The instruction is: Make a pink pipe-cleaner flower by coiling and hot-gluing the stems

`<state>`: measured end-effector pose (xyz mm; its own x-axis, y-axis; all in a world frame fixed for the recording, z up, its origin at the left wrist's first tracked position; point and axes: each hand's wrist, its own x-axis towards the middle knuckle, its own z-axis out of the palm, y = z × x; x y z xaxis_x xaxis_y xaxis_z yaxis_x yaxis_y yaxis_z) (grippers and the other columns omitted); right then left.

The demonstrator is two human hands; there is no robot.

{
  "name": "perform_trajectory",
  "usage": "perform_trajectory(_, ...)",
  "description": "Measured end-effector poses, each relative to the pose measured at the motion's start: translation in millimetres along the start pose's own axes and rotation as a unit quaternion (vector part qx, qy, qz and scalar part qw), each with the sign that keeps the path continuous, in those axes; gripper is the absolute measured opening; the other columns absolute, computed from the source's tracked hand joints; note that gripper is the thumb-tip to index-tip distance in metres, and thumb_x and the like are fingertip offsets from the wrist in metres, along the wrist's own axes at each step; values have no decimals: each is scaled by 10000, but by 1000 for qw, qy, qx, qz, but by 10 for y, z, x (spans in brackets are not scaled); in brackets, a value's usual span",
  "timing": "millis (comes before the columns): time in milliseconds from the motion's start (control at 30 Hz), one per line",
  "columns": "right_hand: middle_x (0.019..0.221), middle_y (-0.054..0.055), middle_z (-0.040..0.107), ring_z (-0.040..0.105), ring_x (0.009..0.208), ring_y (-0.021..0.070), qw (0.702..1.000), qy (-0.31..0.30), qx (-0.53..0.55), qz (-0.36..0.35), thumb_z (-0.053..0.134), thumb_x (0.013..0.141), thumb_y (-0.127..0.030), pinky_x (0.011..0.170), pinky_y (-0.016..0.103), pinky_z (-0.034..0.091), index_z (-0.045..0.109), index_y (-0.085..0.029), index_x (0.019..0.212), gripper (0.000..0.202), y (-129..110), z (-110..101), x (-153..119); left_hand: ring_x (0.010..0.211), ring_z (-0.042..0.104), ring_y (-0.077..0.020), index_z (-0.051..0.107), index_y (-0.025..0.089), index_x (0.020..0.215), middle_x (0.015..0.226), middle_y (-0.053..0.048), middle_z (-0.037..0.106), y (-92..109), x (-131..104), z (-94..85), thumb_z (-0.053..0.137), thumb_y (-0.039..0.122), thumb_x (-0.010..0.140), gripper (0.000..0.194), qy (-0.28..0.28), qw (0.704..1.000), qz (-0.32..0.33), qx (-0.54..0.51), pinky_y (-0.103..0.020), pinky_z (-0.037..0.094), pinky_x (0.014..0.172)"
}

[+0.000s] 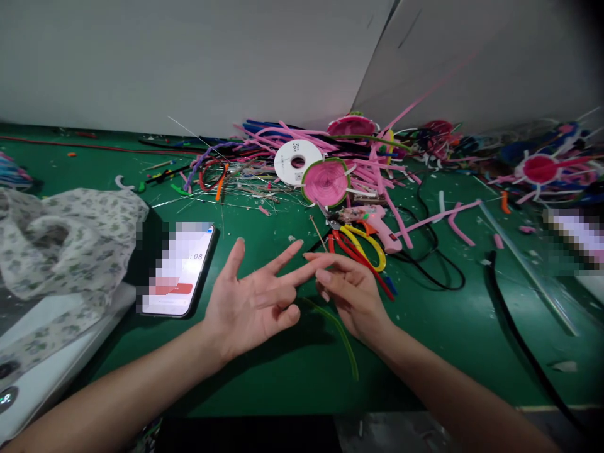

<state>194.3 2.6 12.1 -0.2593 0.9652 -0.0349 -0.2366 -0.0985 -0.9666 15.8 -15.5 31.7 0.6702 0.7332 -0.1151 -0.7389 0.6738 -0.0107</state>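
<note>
My left hand (255,302) is held palm up above the green table, its thumb and upper fingers spread and the lower ones loosely bent. The thumb and index finger of my right hand (353,292) close around the tip of my left middle finger. Whether anything small sits between them cannot be made out. A thin green fuzzy strip (349,346) curves below my right hand. Just beyond it lie scissors with yellow handles (372,248), a red-handled tool (346,247) and a pink glue gun (377,226).
A lit phone (182,270) lies left of my hands, beside a flowered cloth (89,233). Toward the wall are a white spool (285,160), a pink disc with green edging (325,182) and piled pink pipe cleaners (302,133). A clear stick (528,270) and black cord (509,321) lie right.
</note>
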Motion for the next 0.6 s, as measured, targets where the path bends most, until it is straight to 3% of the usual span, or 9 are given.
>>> perform_trajectory(100,968,7,712,383,470,33,1000,-1,0,-5,702,754,-324,427,215,282,730,-279,853,112,1,-3,3,438,448,2,452,126,1323,1344,-215,498,4,5,1,259,638,910,686,-1,1000,0,-3,-301,569,675)
perform_trajectory(167,827,-1,703,374,458,39,1000,2,0,-6,706,748,-352,420,217,273,737,-278,898,171,-4,2,5,437,447,2,447,126,1328,1345,-218,495,6,4,6,265,641,906,690,1,1000,2,-2,-300,567,669)
perform_trajectory(333,487,-58,510,321,426,58,1000,15,2,-2,722,736,-381,422,234,236,746,-268,935,230,-8,10,-5,433,443,1,450,132,1329,1342,-216,499,9,4,20,275,648,902,692,9,1000,4,2,-295,563,647)
perform_trajectory(500,393,-96,331,253,404,59,1000,3,20,-2,706,752,-384,434,246,227,743,-270,959,239,3,-2,-10,431,441,0,439,140,1341,1371,-220,471,7,2,26,258,652,902,698,14,1000,5,6,-300,561,638)
perform_trajectory(600,389,-99,299,256,407,67,1000,7,17,2,706,748,-383,431,250,217,744,-274,951,234,4,1,-3,429,446,-2,450,141,1330,1372,-221,472,4,-1,30,255,658,899,701,14,1000,6,10,-295,556,627)
